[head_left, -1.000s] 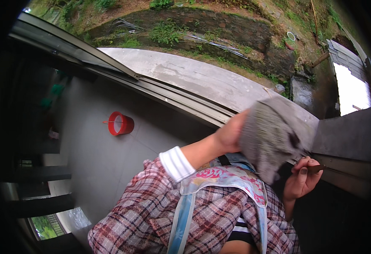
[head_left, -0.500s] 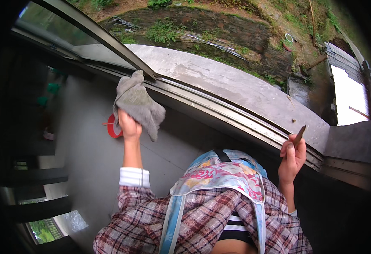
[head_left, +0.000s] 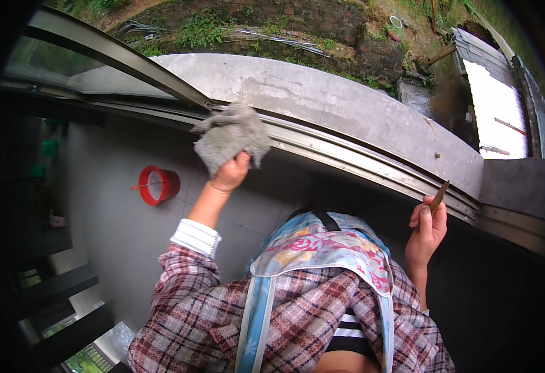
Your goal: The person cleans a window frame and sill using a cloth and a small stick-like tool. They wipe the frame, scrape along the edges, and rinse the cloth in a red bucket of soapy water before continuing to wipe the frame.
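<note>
A grey cleaning cloth (head_left: 232,133) is gripped in my left hand (head_left: 231,173), its upper part lying over the metal window track (head_left: 322,149) beside the foot of the sliding window frame (head_left: 154,71). My fingers under the cloth are partly hidden. Near the right end of the track, my right hand (head_left: 427,227) is closed around a thin, dark, pointed strip (head_left: 439,196). Its tip points up, and I cannot make out what kind of tool it is.
A red bucket (head_left: 160,185) stands on the grey tiled floor (head_left: 107,205) to the left. Beyond the track runs a concrete ledge (head_left: 272,84), with a stone wall (head_left: 322,31) and plants outside. A metal sheet roof (head_left: 484,50) lies at the far right.
My left hand has moved right with the cloth, from the window frame's foot along the track. The bucket, partly covered before, now shows fully. My right hand keeps its hold, nearly still.
</note>
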Demonstrator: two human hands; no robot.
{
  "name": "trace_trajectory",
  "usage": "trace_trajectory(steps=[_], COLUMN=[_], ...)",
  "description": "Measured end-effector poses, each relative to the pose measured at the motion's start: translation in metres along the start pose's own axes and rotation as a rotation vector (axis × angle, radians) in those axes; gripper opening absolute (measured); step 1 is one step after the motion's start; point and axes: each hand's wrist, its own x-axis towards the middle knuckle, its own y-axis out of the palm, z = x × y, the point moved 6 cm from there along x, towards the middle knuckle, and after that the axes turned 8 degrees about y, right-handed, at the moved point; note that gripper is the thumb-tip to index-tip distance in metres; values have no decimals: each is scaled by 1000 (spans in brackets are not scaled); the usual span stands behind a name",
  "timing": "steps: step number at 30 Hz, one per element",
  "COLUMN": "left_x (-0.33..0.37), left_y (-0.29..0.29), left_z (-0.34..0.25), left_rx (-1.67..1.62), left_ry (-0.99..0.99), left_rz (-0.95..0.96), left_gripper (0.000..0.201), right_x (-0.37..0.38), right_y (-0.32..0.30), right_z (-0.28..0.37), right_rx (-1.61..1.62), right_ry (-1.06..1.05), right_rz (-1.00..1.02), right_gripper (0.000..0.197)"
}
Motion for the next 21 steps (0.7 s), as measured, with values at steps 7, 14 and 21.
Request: trace_trajectory(steps=[7,14,21], left_x=[20,63,74], left_y=[92,177,228], left_z=[-124,-261,-357], left_rx=[-164,-420,-502], left_ry=[136,320,378], left_rz=[55,32,82], left_gripper=[31,28,27], right_x=[-3,-38,-110], right_y=[-26,-109,-177], right_z=[-8,-27,-48], right_rx=[30,56,112], right_ry=[-15,42,125], right_rz=[-57,-197,-347], right_gripper=[17,17,20])
